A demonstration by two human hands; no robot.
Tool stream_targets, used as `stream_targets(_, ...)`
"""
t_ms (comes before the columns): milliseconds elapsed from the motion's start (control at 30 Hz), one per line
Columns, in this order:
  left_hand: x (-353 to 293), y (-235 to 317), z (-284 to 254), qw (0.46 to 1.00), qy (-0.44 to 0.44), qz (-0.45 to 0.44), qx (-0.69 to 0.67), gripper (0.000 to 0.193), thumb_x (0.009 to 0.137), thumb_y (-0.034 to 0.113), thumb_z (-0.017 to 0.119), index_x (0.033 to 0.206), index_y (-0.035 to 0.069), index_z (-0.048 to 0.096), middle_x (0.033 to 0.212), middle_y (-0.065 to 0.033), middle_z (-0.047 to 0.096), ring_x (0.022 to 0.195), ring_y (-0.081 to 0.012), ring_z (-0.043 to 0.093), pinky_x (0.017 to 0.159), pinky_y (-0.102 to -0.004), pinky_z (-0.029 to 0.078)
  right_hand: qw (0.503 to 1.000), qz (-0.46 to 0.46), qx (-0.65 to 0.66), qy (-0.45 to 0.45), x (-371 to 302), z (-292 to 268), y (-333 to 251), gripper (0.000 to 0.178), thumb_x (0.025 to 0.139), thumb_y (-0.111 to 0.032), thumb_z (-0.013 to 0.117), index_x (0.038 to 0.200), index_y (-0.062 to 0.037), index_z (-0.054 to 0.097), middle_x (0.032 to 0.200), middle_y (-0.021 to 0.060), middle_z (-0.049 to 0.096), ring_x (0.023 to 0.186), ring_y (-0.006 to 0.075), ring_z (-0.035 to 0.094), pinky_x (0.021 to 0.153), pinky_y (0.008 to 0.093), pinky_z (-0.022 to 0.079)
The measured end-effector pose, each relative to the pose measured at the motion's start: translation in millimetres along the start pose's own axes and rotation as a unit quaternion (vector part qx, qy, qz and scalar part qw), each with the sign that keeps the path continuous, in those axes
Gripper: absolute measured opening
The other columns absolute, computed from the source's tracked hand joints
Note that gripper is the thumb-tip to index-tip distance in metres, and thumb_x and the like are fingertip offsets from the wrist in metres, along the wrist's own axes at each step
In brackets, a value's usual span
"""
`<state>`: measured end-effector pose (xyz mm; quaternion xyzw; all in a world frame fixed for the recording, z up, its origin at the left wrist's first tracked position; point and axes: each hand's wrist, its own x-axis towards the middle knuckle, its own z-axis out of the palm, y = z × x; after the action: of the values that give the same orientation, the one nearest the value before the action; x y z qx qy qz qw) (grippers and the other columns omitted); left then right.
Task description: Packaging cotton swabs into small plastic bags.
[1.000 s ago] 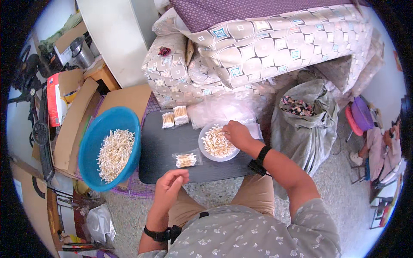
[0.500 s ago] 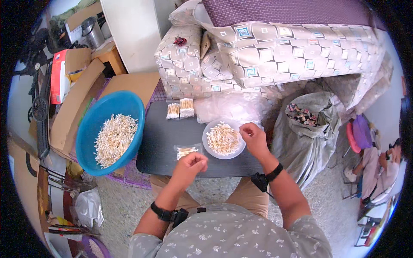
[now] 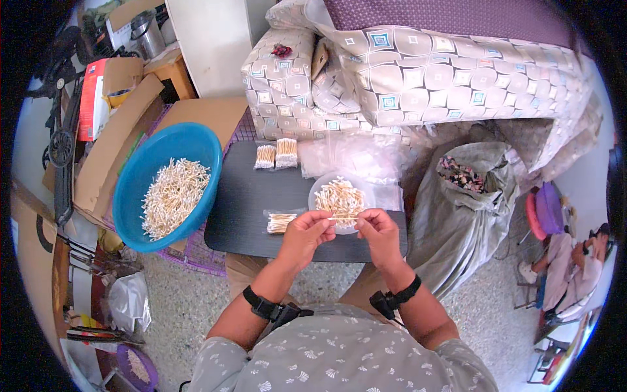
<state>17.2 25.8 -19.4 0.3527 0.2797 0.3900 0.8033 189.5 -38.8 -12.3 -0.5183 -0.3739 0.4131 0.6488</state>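
Your left hand (image 3: 304,232) and right hand (image 3: 377,232) are up together, just above the near edge of the dark tray table (image 3: 241,202). Fingers of both are curled in, pinching a small bunch of cotton swabs (image 3: 344,217) that bridges the gap between them, left fingertips on one end, right fingertips on the other. The bunch sits level.

Just beyond your fingertips: a white plate of loose swabs (image 3: 339,196), partly covered by the held bunch. Just left of your left hand: a small clear packet of swabs (image 3: 281,222) flat on the table. Farther out past the left hand: two filled packets (image 3: 275,155) side by side at the far edge. Well left of the left hand: a blue basin (image 3: 140,173) heaped with swabs. Right of the right hand: a grey sack (image 3: 464,209), mouth open.
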Motion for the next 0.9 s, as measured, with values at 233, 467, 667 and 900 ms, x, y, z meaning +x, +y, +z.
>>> stream_targets(233, -9.5, 2.4, 2.1, 0.997, 0.011, 0.028, 0.066, 0.014, 0.087, 0.005, 0.059, 0.101, 0.001, 0.059, 0.088, -0.0052, 0.063, 0.075, -0.0112, 0.06, 0.072, -0.0264, 0.052, 0.998, 0.004, -0.022, -0.065, -12.9, -1.7, 7.4, 0.01, 0.088, -0.01, 0.06, 0.094, -0.003, 0.06, 0.078, -0.0002, 0.059, 0.066, 0.0061, 0.053, 0.058, 0.0204, 0.045)
stream_targets(467, -16.1, 6.8, 3.8, 0.963, -0.014, 0.114, 0.242, 0.011, 0.086, 0.003, 0.059, 0.097, 0.0, 0.06, 0.081, -0.0031, 0.062, 0.072, -0.0088, 0.058, 0.068, -0.0231, 0.049, 0.989, 0.016, -0.11, -0.1, -17.3, -5.5, 6.4, 0.012, 0.088, -0.012, 0.06, 0.093, -0.0009, 0.062, 0.077, 0.0002, 0.059, 0.064, 0.006, 0.052, 0.055, 0.0206, 0.043)
stream_targets(667, -21.5, 9.6, 7.5, 0.949, -0.003, 0.132, 0.286, 0.013, 0.085, 0.004, 0.06, 0.097, 0.0, 0.06, 0.081, -0.0043, 0.063, 0.073, -0.0106, 0.06, 0.068, -0.0242, 0.05, 0.981, -0.046, -0.153, -0.11, -17.4, -5.8, 2.7, 0.008, 0.084, -0.009, 0.063, 0.09, -0.0038, 0.061, 0.079, -0.0002, 0.055, 0.066, 0.0065, 0.049, 0.057, 0.0221, 0.04)
stream_targets(900, -24.7, 12.6, 9.7, 0.941, 0.001, 0.125, 0.314, 0.01, 0.086, 0.005, 0.06, 0.095, 0.001, 0.06, 0.081, -0.0048, 0.063, 0.073, -0.0112, 0.06, 0.069, -0.0244, 0.049, 0.973, -0.111, -0.185, -0.081, -17.0, -2.7, -0.7, 0.008, 0.082, -0.009, 0.065, 0.088, -0.0045, 0.062, 0.081, 0.0028, 0.054, 0.066, 0.0082, 0.05, 0.057, 0.0229, 0.041)
